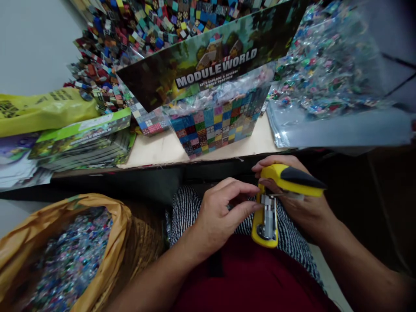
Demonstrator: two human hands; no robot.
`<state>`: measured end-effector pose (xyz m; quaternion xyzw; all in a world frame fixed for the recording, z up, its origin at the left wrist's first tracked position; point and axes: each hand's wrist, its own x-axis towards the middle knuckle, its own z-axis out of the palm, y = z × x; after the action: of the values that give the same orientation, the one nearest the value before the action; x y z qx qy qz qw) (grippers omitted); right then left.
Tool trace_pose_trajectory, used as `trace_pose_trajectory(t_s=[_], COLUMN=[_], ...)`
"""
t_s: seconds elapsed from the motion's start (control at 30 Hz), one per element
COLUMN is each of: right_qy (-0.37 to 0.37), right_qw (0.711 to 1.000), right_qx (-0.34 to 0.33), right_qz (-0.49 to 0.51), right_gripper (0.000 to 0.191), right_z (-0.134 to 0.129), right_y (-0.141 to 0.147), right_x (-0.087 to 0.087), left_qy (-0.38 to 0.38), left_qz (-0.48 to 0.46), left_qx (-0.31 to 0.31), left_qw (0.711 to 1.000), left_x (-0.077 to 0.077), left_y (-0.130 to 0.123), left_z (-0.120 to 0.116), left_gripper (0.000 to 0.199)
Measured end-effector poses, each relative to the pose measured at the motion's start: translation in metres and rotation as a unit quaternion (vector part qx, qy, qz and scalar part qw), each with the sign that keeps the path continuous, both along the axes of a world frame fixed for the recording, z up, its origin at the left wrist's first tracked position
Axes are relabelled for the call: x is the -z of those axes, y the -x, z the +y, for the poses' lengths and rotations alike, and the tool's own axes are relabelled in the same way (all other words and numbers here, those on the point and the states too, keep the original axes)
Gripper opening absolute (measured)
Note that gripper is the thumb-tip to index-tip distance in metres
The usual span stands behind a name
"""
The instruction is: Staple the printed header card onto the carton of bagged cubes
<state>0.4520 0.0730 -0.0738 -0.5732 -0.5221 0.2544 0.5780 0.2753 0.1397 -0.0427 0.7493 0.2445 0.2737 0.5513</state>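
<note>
A yellow and black stapler is over my lap, swung open, its black-topped upper arm turned out to the right and the metal staple channel bare. My right hand is wrapped round it from behind and the right, with some fingers hidden. From the left, my left hand reaches in with bent fingers, its thumb and index fingertips against the stapler's side by the channel. Whether a small piece is between those fingertips cannot be seen. On the table edge ahead stands a clear bag of colourful printed cubes, with a "Module World" header card across its top.
Loose cubes are heaped at the back. Green printed cards are stacked at left beside a yellow bag. Clear flat bags and small filled packets lie at right. An orange-lined sack of packets stands lower left.
</note>
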Motion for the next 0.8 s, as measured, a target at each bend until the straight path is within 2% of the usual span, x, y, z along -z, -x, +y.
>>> trace_pose_trajectory(t_s=[0.1, 0.2, 0.43, 0.63, 0.8], right_qy=[0.001, 0.001, 0.01, 0.017, 0.017], right_qw=[0.999, 0.999, 0.998, 0.999, 0.999], right_qx=[-0.007, -0.01, -0.009, -0.018, -0.014], right_qz=[0.038, 0.051, 0.056, 0.044, 0.023], right_gripper=[0.029, 0.028, 0.024, 0.028, 0.027], right_z=[0.0, 0.001, 0.001, 0.002, 0.003], right_y=[0.001, 0.003, 0.01, 0.009, 0.008], right_x=[0.001, -0.001, -0.007, -0.005, 0.0], left_qy=[-0.074, -0.115, -0.093, -0.08, -0.083], left_qz=[-0.016, 0.003, 0.071, 0.067, 0.071], left_qx=[0.022, 0.04, 0.077, 0.077, 0.075], left_qw=[0.997, 0.993, 0.99, 0.992, 0.991], left_x=[0.0, -0.003, -0.008, -0.004, -0.007], left_y=[0.0, 0.001, 0.003, 0.004, 0.009], left_z=[0.0, 0.002, 0.011, 0.014, 0.018], left_gripper=[0.014, 0.014, 0.006, 0.005, 0.004])
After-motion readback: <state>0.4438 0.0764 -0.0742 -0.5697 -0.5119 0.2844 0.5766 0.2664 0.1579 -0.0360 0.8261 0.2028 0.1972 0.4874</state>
